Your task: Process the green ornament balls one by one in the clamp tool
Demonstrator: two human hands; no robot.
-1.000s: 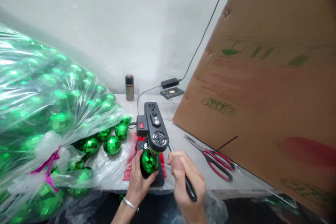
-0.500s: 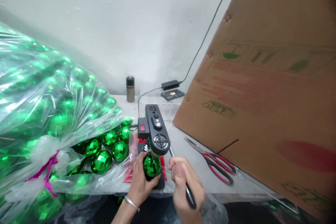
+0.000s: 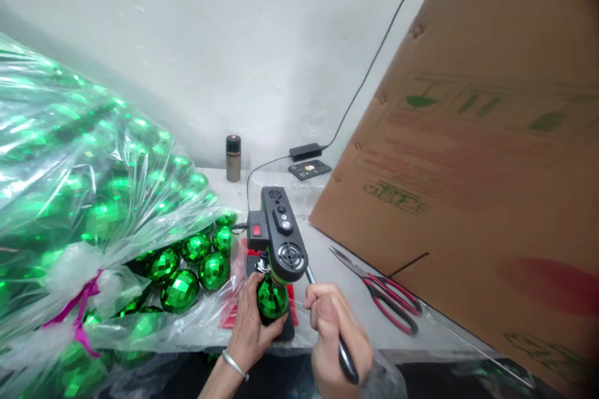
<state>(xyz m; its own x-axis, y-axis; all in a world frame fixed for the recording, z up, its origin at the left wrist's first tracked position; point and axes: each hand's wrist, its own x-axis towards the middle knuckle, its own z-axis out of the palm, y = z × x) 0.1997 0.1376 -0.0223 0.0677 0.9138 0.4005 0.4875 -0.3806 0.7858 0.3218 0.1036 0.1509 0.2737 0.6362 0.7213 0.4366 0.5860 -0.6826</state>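
At the left of the frame, loose, shiny green faceted balls are bunched beside a clear, crinkled plastic bag; if its film were tugged, they could be sent rolling over the front edge of the pale worktop. At lower centre, a single mirror-faceted green ball is cupped by the left hand, under the rounded front end of a long black device. Were that end lowered, fingertips could be pinched or the ball dented; a slack hold could let it slip askew. Just to the right, the black handle of a slim metal rod is gripped in the closed right hand; whether the rod is joined to the device cannot be told. By a wide swing, the red-and-black-handled scissors at lower right could be knocked.

The cupped ball is glossy and deep green, patterned with squarish facets and bright highlights; its top is partly hidden.
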